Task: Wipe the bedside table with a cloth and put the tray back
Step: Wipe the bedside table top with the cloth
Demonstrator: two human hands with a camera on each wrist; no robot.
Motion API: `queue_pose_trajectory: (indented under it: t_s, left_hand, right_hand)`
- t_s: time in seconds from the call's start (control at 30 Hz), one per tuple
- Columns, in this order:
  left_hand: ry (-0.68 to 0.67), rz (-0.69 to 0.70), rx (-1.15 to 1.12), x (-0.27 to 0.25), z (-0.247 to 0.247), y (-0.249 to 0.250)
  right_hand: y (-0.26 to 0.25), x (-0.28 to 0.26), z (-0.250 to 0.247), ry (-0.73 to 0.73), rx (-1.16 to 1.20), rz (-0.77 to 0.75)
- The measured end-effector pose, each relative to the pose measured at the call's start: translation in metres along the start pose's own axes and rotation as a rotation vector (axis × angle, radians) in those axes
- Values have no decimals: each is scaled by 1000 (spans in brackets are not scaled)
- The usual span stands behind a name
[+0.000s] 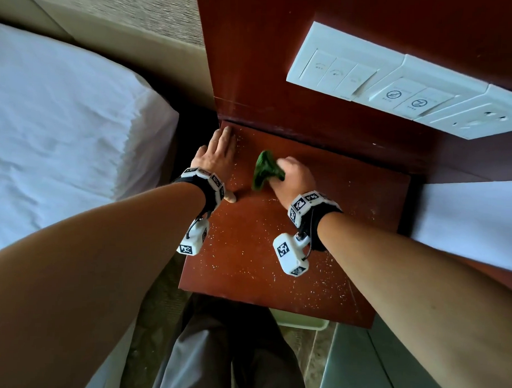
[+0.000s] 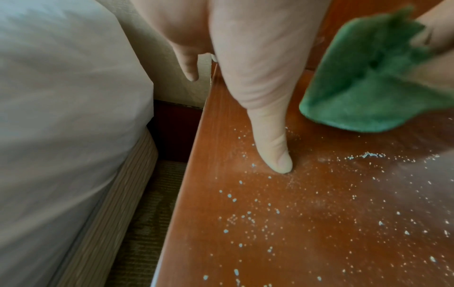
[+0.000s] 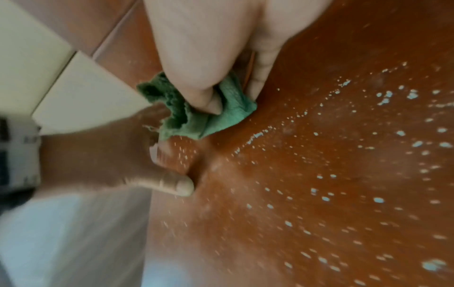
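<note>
The reddish wooden bedside table (image 1: 349, 226) is scattered with white crumbs (image 2: 245, 217). My right hand (image 1: 293, 177) grips a bunched green cloth (image 1: 264, 169) and presses it on the table top near the back; the cloth (image 3: 196, 116) shows pinched under the thumb in the right wrist view, and lies at the upper right (image 2: 368, 81) in the left wrist view. My left hand (image 1: 218, 154) lies flat along the table's left edge, fingers straight, thumb (image 2: 277, 155) pressed on the wood. A pale tray edge (image 1: 302, 321) peeks out below the table's front.
A bed with white sheets (image 1: 62, 143) stands close on the left, a narrow gap between it and the table. A white switch and socket panel (image 1: 398, 82) is on the wooden back wall. More white bedding (image 1: 474, 224) lies on the right.
</note>
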State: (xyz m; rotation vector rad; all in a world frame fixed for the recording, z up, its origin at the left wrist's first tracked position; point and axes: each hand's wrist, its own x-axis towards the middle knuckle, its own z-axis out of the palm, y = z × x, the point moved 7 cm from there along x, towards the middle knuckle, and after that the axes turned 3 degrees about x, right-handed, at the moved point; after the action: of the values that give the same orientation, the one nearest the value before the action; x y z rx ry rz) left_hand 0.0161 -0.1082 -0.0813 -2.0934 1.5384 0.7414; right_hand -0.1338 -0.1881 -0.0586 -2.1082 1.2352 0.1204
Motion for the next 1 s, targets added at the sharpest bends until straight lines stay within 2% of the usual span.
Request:
queue_pose_trajectory:
  t_s: [0.07,0.13,0.2,0.37,0.47,0.53,0.67,0.8,1.0]
  left_hand:
    - [6,1,-19,0,1,-6]
    - [16,-8,-20,-1,2,-14]
    - [-1,-3,-13,-1,5,-20]
    - [-17,17,-33,0,9,-22]
    - [-27,17,-38,0,9,-21]
    - [-55,20,-63,0,10,-20]
    - [-92,-3,-109,-3,4,-20]
    - [-79,-9,-128,-4,3,-21]
    - [-58,10,-104,-6,6,-25]
  right_hand:
    - [10,10,-13,183,34,117]
    - [17,20,-17,260,98,244]
    - [15,28,-13,277,120,301]
    - [-8,37,7,278,109,284]
    - [-17,45,15,230,109,280]
    - [-23,50,20,182,98,232]
    - [-42,53,26,123,52,-8]
    - [-44,48,28,32,1,-94]
    - [-44,12,35,-242,-73,-268]
